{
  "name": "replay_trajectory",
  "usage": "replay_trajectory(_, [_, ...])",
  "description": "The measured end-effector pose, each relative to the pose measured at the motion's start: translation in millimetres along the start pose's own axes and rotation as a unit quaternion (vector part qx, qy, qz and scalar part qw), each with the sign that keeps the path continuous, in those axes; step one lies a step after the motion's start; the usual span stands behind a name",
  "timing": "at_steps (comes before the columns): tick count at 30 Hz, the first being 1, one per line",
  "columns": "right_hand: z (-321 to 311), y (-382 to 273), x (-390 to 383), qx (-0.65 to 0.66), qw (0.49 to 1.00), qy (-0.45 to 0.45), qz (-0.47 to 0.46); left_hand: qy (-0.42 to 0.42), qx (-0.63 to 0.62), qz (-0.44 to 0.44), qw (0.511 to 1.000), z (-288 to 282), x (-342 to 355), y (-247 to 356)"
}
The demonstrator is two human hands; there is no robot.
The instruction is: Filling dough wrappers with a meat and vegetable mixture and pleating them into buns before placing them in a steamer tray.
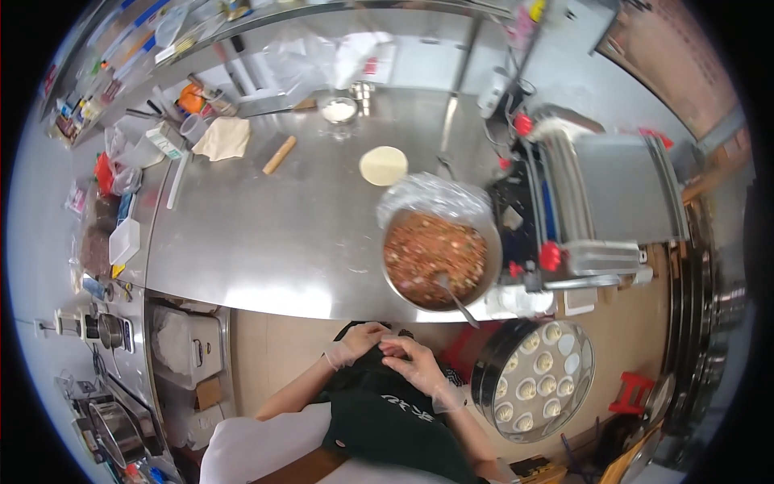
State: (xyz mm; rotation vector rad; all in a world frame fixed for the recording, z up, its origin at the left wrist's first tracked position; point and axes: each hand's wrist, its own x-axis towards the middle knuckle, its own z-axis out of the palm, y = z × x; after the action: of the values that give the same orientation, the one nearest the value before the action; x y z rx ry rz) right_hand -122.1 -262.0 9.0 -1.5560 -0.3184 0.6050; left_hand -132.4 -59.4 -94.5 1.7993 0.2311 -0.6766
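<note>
My left hand [353, 344] and my right hand [413, 367] are close together in front of my dark apron [379, 419], just below the table's front edge. Both wear thin clear gloves. Their fingers are bent toward each other, and anything between them is too small or hidden to make out. Beyond the right hand, on the table, stands a steel bowl of reddish-brown chopped filling [435, 252], with a spoon [458, 300] leaning over its near rim. Clear plastic wrap [435, 196] is bunched on its far side. Behind it lies a flat round dough wrapper [384, 165].
At lower right, a round tray [479, 387] holds several pleated buns on papers. A dough-rolling machine [613, 185] stands at the table's right. Farther back are a rolling pin [280, 155], a cloth [222, 139] and a small bowl of white powder [339, 110]. A red stool [631, 393] is right.
</note>
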Motion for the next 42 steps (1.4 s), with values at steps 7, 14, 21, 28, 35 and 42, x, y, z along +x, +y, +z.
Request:
replay_trajectory(7, [-10, -137, 213, -0.302, 0.947, 0.023, -0.107, 0.192, -0.156, -0.027, 0.968, -163, 2, -2])
replay_trajectory(14, [-129, -63, 442, -0.354, 0.924, 0.113, 0.094, 0.221, -0.283, -0.021, 0.933, -218, 32, -2])
replay_trajectory(21, [-170, 32, 519, -0.511, 0.806, 0.147, 0.260, 0.241, -0.379, -0.095, 0.889, -229, 40, 7])
replay_trajectory(28, [-178, 48, 517, -0.337, 0.859, 0.187, 0.337, 0.270, -0.417, -0.083, 0.864, -238, 71, 6])
replay_trajectory(35, [-145, 32, 513, -0.422, 0.873, 0.151, 0.191, 0.251, -0.433, -0.060, 0.864, -246, 100, 24])
replay_trajectory(42, [-138, 34, 506, -0.430, 0.880, 0.124, 0.161, 0.217, -0.539, -0.015, 0.814, -243, 176, 51])
